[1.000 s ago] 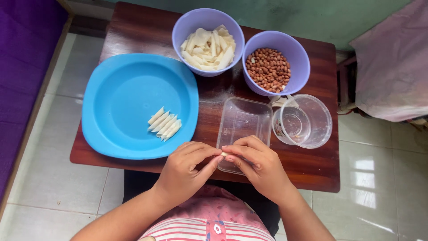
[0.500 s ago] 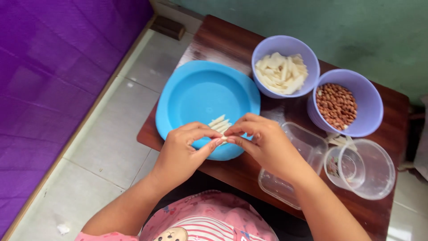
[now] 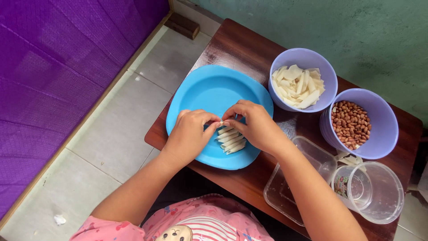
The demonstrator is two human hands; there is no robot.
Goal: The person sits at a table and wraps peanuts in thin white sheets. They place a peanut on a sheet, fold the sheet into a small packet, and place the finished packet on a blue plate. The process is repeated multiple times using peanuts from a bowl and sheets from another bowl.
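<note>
Both hands meet over a round blue plate (image 3: 205, 93) on a dark wooden table (image 3: 236, 44). My left hand (image 3: 189, 134) and my right hand (image 3: 254, 125) pinch the two ends of a small pale rolled wrapper (image 3: 221, 124) between their fingertips. Directly below it, several finished pale rolls (image 3: 231, 139) lie side by side on the plate.
A lilac bowl of pale wrapper strips (image 3: 299, 85) and a lilac bowl of peanuts (image 3: 352, 124) stand to the right. A clear rectangular container (image 3: 296, 183) and a clear round tub (image 3: 374, 192) sit near the table's front edge. Tiled floor and a purple wall lie left.
Both hands moved from the table's front edge by the clear container over to the blue plate, carrying the small roll. The camera view swung left.
</note>
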